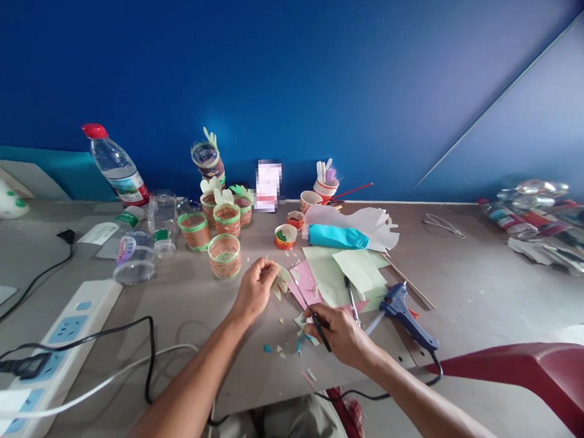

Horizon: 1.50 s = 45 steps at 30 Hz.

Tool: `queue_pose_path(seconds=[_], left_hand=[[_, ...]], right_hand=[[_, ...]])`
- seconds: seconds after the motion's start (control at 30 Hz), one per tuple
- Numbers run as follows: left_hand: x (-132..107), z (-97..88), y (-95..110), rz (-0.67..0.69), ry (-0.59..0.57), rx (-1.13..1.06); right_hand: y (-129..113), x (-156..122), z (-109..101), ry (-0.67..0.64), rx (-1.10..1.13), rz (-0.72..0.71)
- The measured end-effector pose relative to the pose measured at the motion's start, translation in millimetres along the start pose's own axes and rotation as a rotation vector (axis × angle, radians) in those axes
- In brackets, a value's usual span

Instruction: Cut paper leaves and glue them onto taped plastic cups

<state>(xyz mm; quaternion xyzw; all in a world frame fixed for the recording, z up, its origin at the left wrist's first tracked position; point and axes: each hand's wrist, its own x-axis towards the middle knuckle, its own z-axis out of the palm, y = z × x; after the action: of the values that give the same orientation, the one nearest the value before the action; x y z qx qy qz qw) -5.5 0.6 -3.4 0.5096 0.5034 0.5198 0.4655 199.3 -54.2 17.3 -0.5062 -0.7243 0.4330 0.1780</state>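
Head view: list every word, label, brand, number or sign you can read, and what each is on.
No text reads clearly.
Red-capped bottle: label too small.
Clear plastic container: lettering on its purple label too blurred.
Green label beside the bottle: unreadable.
Upright panel against the wall: pixelated.
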Motion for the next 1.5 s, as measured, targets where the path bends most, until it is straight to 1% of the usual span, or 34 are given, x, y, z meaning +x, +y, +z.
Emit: queue_pose_path(seconds=[0.17,0.3,0.37,0.43,0.8,1.17,1.37,1.5], left_hand=[[0,-0.9,-1,0.021,0.017,0.032],[0,-0.6,-1,-0.012,-0.029,-0.017],[0,0.0,-1,-0.028,-0.057,-0.057],[0,0.5,0,-0.03,-0.058,-0.068],[-6,2.7,8,0.004,-0.044,0.1],[-7,5.0,16,-0.014,-0.065,0.088],[-7,4.9,15,-0.015,-0.074,0.09],[-6,4.9,13,-0.045,-0.101,0.064]], right_hand=[[-3,0,-1,0.009,0.055,0.038],[-8,0,-6,0.009,0.182,0.104],[-12,-1,-10,0.0,0.235,0.105],[-15,-1,-12,-0.01,0.252,0.098],[-18,7,-9,-0.042,0.134,0.083],[-9,13,-4,-0.028,0.114,0.082],[-9,13,-4,-0.027,0.109,0.066],[-9,12,-4,-0.023,0.112,0.065]])
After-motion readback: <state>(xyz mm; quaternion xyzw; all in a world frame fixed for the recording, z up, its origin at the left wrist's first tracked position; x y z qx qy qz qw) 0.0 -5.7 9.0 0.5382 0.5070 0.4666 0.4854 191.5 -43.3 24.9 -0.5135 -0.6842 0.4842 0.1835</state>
